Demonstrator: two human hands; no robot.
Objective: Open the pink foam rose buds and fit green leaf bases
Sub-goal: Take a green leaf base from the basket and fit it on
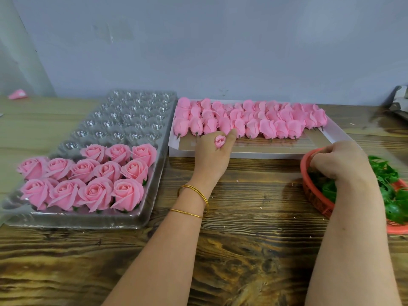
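- Left hand (pixel 210 157) reaches to the front row of closed buds (pixel 254 122) in the white cardboard tray (pixel 242 154). One pink foam rose bud (pixel 220 141) shows pinched at its knuckles, with the thumb extended toward the row. Which fingers hold it cannot be determined.
- Right hand (pixel 337 161) is in the red basket (pixel 318 202), fingers curled down among the green leaf bases (pixel 388 188). Whether it grips a base cannot be told.
- Step judged: gathering one bud and one base for assembly.
- Recommended: lift a single base clear of the tangle, so none cling to it.
- Recommended: handle the bud near its dark stub; foam petals probably crease under pressure.
- Recommended: spread the outer petals evenly, then seat the base flush beneath them, matching the finished roses (pixel 95 191) in the clear blister tray (pixel 132 221).
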